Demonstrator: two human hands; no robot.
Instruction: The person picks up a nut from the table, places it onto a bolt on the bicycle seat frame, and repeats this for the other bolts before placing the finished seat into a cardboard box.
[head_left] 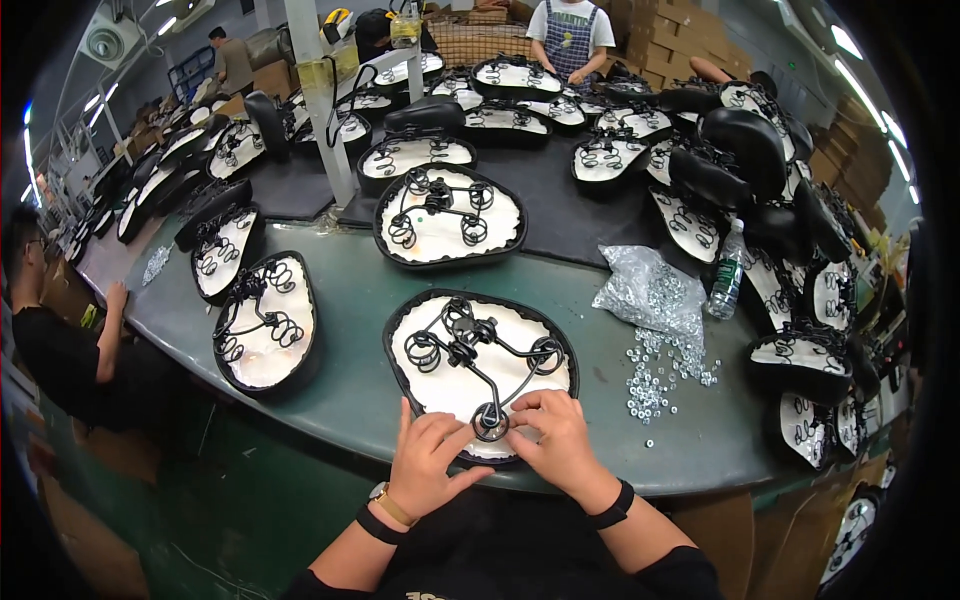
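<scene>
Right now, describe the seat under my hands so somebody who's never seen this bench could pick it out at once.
Find the green table, then its near edge at the picture's lower middle. There lies an upturned black seat with a white underside. Unlike the neighbouring seats, it has a left hand and a right hand at its nearest coil.

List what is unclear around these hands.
- Head view: anything inside the right hand, covered by that hand.
- Head view: near-left rim of the rounded black, white-lined saddle, behind the left hand.
- Head view: exact count of loose silvery metal nuts, too small, heaped.
</scene>
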